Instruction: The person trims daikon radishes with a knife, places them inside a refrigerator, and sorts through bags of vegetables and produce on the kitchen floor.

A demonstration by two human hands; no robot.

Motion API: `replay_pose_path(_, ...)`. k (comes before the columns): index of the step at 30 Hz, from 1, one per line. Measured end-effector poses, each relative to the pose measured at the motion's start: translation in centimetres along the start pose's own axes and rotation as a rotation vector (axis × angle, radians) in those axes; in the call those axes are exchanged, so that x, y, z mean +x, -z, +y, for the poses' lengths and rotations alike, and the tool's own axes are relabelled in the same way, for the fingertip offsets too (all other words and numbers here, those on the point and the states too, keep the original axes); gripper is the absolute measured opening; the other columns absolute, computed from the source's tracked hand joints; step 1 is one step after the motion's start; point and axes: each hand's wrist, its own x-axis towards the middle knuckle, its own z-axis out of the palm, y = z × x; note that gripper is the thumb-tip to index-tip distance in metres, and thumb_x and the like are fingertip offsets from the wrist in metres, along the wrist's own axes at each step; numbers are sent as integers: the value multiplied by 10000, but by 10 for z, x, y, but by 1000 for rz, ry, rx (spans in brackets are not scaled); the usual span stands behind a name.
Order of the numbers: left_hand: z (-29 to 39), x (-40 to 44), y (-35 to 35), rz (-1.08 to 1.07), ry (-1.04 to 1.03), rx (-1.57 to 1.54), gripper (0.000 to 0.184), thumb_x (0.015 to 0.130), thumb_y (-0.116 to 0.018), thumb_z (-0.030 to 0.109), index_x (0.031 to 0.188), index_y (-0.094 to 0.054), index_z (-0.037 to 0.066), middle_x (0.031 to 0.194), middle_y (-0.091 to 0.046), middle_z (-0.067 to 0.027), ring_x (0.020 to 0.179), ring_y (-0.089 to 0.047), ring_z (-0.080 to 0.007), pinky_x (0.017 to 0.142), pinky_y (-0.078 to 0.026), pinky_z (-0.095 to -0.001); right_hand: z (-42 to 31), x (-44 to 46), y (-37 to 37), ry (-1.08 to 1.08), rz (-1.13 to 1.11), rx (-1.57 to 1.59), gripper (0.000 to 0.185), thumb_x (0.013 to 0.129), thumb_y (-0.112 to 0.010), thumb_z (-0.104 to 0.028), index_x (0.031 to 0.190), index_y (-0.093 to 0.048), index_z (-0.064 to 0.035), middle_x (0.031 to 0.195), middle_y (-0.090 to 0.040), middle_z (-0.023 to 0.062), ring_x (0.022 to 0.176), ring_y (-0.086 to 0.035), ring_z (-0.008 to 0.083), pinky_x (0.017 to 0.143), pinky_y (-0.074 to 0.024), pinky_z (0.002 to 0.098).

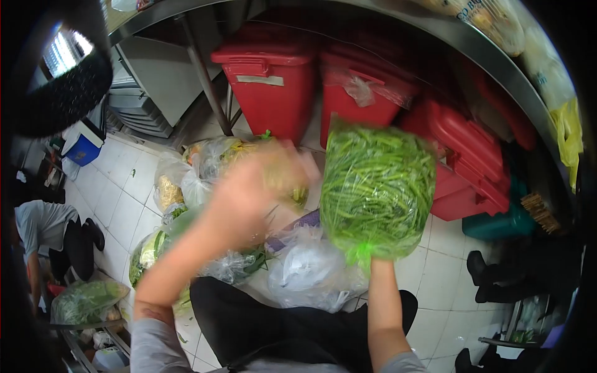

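The bag of greens (378, 186) is off the floor (435, 273), held up in front of the person and to the right of their knees. Long, thin green stalks fill the clear plastic, packed close, and a bright green knot or tie (360, 250) gathers the end nearest the person. The right wrist (380, 268) runs up beneath that end. The right hand itself is hidden behind the bag, so the shape of its grip cannot be told, though the bag's weight seems to rest there.

It probably handles as a soft, springy cushion of light to moderate weight. The stalks are likely to bruise or snap under a hard squeeze, and the film may be slick, more so if damp. The sound way to take hold is a spread palm under the full part, with the other hand around the gathered neck; pinching the thin film at the sides could tear it.

The left hand (270, 174) is apart from the bag, over the other bagged produce, and too blurred to show how wide its grip is or whether it holds anything. Below, a clear plastic bag (308, 267) lies near a purple net (308, 221). Beyond stand lidded red bins (273, 93), partly under a steel table (161, 17).
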Motion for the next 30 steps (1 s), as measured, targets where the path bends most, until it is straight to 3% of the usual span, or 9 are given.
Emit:
replay_pose_path(2,-71,59,35,483,-198,318,606,703,-753,119,1262,-532,49,1289,-541,-151,1217,-489,-327,1004,-401,-447,-17,27,-17,26,-18,-15,516,940,-511,-308,1366,-440,-26,1389,-464,163,1269,-453,289,1072,-362,394)
replay_pose_path(3,-91,86,54,606,-162,423,639,709,-735,94,1302,-500,61,1304,-516,-163,1210,-481,-348,992,-411,-438,-19,37,-26,28,-31,-26,513,940,-512,-304,1365,-441,-25,1388,-464,163,1269,-453,289,1072,-362,393)
replay_pose_path(4,-112,108,63,612,-55,549,672,694,-728,123,1323,-491,111,1354,-454,-166,1228,-448,-360,1011,-376,-460,-19,45,-30,27,-41,-43,511,939,-514,-301,1363,-443,-24,1388,-465,164,1269,-454,289,1072,-362,393)
replay_pose_path(5,-109,140,75,591,-90,626,979,638,-750,79,1472,-253,205,1407,-369,-138,1305,-365,-328,1098,-309,-466,-19,49,-34,26,-43,-51,509,939,-515,-297,1362,-444,-23,1387,-466,164,1269,-454,288,1071,-362,392)
replay_pose_path(6,-116,156,81,500,-63,752,943,624,-762,87,1443,-308,196,1373,-404,-146,1266,-409,-326,1051,-362,-435,-22,57,-41,32,-48,-74,507,939,-517,-294,1361,-446,-21,1386,-467,165,1268,-454,288,1071,-362,392)
replay_pose_path(8,-130,174,84,389,-93,459,702,632,-761,92,1285,-508,143,1172,-563,-124,1104,-550,-306,941,-450,-376,-26,71,-53,35,-63,-103,503,938,-520,-287,1358,-449,-19,1385,-468,166,1268,-455,288,1071,-362,391)
replay_pose_path(14,-127,179,88,406,-41,399,421,678,-750,111,1082,-633,91,963,-625,-103,953,-620,-294,845,-493,-356,-48,123,-92,104,-95,-209,491,935,-529,-267,1349,-458,-12,1381,-472,168,1266,-457,286,1070,-361,388)
replay_pose_path(24,-143,179,87,413,-109,436,384,702,-731,100,1072,-627,89,928,-615,-103,907,-622,-290,787,-493,-362,-166,261,-201,484,-106,-663,471,930,-544,-233,1334,-473,-1,1374,-479,172,1263,-460,282,1068,-361,382)
replay_pose_path(30,-162,179,80,502,-189,478,348,711,-695,59,1050,-629,104,921,-626,-91,904,-629,-286,787,-494,-351,-212,310,-191,557,-64,-979,460,927,-553,-213,1325,-481,6,1370,-483,175,1262,-462,280,1066,-360,379)
